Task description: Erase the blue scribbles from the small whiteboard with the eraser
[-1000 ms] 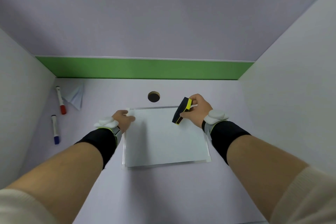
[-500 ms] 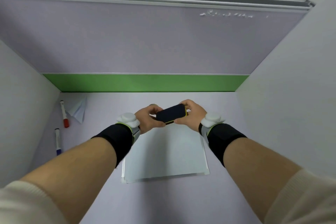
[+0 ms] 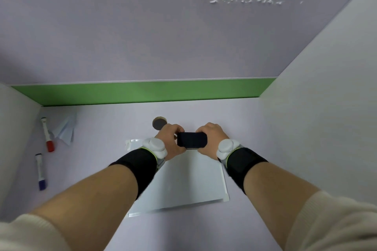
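Observation:
The small whiteboard (image 3: pixel 183 185) lies flat on the desk in front of me, and its visible surface is plain white with no blue marks showing. Above its far edge both hands hold the eraser (image 3: pixel 191 140), whose dark felt face is turned toward me. My left hand (image 3: pixel 170 138) grips its left end and my right hand (image 3: pixel 211 138) grips its right end. The eraser is lifted off the board. My left forearm hides the board's left part.
A red-capped marker (image 3: pixel 47 135) and a blue-capped marker (image 3: pixel 40 171) lie at the left by the side wall. A folded white tissue (image 3: pixel 66 130) sits beside them. A round cable hole (image 3: pixel 159 122) is just beyond my left hand. Partition walls close in on three sides.
My left hand left the board's top-left corner and joined the right hand on the eraser. The eraser turned from upright on edge to level, felt face toward me. The view tilted upward.

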The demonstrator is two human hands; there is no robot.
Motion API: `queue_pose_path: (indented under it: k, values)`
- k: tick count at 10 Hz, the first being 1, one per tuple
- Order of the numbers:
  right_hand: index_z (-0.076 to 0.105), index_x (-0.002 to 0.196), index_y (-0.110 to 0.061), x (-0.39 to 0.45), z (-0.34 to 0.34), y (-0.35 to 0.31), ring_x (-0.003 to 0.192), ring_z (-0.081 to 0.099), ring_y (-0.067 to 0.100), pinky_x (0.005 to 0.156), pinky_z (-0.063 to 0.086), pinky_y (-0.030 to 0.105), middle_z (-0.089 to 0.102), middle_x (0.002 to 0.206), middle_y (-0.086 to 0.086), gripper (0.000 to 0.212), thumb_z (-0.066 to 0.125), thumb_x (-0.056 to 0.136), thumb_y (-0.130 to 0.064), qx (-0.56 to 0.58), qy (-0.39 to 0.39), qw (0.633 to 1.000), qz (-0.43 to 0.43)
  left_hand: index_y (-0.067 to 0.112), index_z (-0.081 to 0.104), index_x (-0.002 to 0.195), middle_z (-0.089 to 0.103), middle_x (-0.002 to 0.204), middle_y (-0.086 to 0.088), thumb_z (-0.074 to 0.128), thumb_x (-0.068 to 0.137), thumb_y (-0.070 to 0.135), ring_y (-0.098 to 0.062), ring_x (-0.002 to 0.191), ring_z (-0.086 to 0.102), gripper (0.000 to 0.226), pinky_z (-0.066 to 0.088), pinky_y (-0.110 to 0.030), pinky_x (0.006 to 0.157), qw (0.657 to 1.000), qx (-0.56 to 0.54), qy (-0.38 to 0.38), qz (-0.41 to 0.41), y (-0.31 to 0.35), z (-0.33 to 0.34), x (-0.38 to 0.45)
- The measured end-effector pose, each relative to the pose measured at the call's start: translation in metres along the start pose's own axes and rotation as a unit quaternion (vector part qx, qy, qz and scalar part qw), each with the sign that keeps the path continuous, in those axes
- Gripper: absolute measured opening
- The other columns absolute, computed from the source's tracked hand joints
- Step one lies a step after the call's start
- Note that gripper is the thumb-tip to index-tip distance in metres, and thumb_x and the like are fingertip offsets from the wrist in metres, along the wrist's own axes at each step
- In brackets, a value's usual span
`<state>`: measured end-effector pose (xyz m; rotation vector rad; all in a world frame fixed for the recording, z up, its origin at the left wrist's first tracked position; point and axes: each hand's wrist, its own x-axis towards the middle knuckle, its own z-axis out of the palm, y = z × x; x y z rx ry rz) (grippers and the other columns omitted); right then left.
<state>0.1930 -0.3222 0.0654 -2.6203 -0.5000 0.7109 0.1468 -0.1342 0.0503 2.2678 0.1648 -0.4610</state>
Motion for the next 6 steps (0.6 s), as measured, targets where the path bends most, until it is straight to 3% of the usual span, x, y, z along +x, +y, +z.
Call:
queue_pose_path:
  k: [1,2,3,4,6]
  values:
    - [0.064,0.101,-0.022,0.013,0.024,0.015,0.1,0.049,0.024,0.084,0.048,0.034,0.057,0.105,0.003,0.029,0.064,0.072,-0.017,0.003,-0.007,1.0,0.004,0.023,0.054,0.124,0.052,0.119,0.002,0.081,0.069,0.028,-0.013,0.101,0.058,0.062,0.05,-0.025,0.082,0.999,-0.038,-0.001,-0.037,-0.016,0.015,0.003]
    - [0.057,0.081,-0.027,0.022,0.044,0.021,0.096,0.051,0.026,0.075,0.04,0.027,0.053,0.094,-0.001,0.014,0.057,0.073,-0.015,-0.002,-0.029,0.999,0.014,0.022,0.052,0.125,0.051,0.119,0.002,0.084,0.07,0.027,-0.013,0.103,0.056,0.064,0.049,-0.023,0.079,0.993,-0.079,0.012,-0.083,-0.032,0.022,0.002]
    - [0.056,0.087,-0.032,0.026,0.059,0.031,0.109,0.048,0.027,0.083,0.034,0.023,0.052,0.1,-0.002,0.021,0.059,0.073,-0.016,0.015,-0.028,0.999,0.029,0.019,0.053,0.125,0.053,0.117,0.001,0.084,0.071,0.024,-0.013,0.1,0.056,0.062,0.044,-0.013,0.067,0.989,-0.102,0.025,-0.105,-0.046,0.023,0.0]
    - [0.05,0.128,-0.021,0.017,0.064,0.037,0.126,0.037,0.025,0.097,0.029,0.02,0.047,0.13,0.001,0.063,0.075,0.07,-0.021,0.032,-0.033,0.998,0.04,0.019,0.053,0.126,0.054,0.119,0.0,0.084,0.072,0.023,-0.014,0.103,0.057,0.062,0.041,-0.01,0.064,0.987,-0.102,0.024,-0.12,-0.052,0.021,-0.007]
    - [0.041,0.139,-0.016,-0.005,0.019,0.023,0.131,0.038,0.024,0.108,0.035,0.033,0.042,0.141,0.003,0.08,0.081,0.071,-0.032,0.053,-0.021,0.998,0.041,0.018,0.053,0.129,0.058,0.123,0.001,0.082,0.075,0.026,-0.014,0.106,0.058,0.061,0.042,-0.014,0.068,0.989,-0.103,0.047,-0.099,-0.027,-0.003,-0.023]
